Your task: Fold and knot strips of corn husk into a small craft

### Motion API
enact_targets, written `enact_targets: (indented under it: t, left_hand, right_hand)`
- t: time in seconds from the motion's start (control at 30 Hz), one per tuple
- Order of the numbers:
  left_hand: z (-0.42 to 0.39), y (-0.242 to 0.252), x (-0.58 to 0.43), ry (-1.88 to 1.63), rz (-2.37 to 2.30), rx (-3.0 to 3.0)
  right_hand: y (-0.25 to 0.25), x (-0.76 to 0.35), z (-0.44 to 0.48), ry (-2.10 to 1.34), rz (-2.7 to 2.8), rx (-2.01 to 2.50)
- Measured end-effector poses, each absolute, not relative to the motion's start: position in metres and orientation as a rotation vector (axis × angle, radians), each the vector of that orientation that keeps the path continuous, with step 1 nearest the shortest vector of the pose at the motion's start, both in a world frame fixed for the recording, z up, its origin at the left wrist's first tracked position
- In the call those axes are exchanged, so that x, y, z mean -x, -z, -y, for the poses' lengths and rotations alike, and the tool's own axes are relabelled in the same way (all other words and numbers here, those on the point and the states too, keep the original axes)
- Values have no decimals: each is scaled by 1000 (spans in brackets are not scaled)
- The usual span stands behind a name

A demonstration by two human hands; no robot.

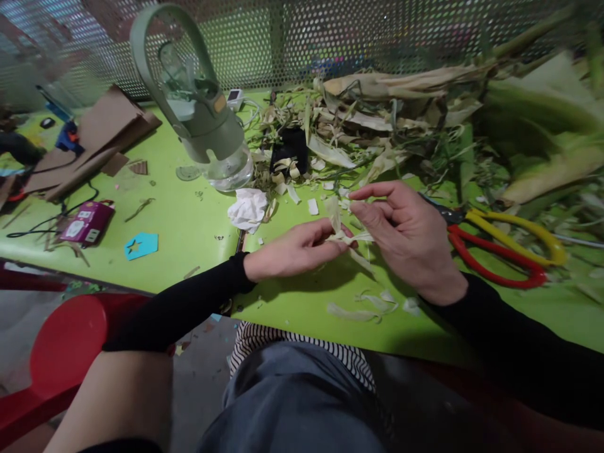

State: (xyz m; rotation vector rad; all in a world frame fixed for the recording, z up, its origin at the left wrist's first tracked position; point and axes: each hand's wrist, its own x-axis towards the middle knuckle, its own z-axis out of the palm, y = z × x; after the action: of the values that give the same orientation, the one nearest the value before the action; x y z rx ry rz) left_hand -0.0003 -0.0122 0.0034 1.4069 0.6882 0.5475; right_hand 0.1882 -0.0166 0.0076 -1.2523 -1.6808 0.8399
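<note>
Pale strips of corn husk are pinched between the thumb and fingers of my left hand. They meet in a small bunch at the fingertips, with ends sticking up, right and down. Just to the right, my right hand is held over the strips, its thumb and forefinger drawn close together. Whatever lies between those fingertips, if anything, is too small to make out. Scissors with one red and one yellow handle lie beside my right wrist, blades partly hidden behind the hand. Loose husk scraps rest on the green table below.
A heap of dried husks covers the back right. A bottle with a loop handle stands behind a crumpled tissue. Further left are a purple box, a blue paper piece, brown cardboard and a glue gun.
</note>
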Motion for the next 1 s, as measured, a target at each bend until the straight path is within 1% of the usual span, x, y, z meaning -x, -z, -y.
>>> enact_targets:
  t: [0.1,0.2,0.27,0.4,0.47,0.53,0.63,0.8,0.87,1.0]
  left_hand:
    - [15,-4,-2,-512,-685,-1392]
    - [13,-1,-3,-562,-698,-1391]
    - [10,2,-2,-646,-754,-1428]
    - [2,9,4,-837,-913,-1486]
    - [-1,13,6,-901,-951,-1478]
    - [-2,15,6,-930,-952,-1487]
    - [-2,12,7,-931,-953,-1510]
    - [-6,-2,13,-838,-923,-1532]
    - [-9,-2,15,-813,-894,-1592]
    - [-9,7,11,-754,-910,-1761]
  right_hand:
    - [-7,-188,16,-860,1674,1259]
    - [-7,-190,14,-842,1692,1282]
    - [-7,-191,12,-705,1705,1300]
    - [-8,-193,11,-287,1823,1262]
    - [-7,-192,10,-232,1968,1199]
    - [-6,-190,9,-327,2124,1149]
    - [-7,-193,5,-565,2261,1093]
    - [-16,-207,-5,-722,2328,1025]
    - [-17,-210,-7,-774,2302,1078]
    - [-10,-202,-4,-790,2038,1194]
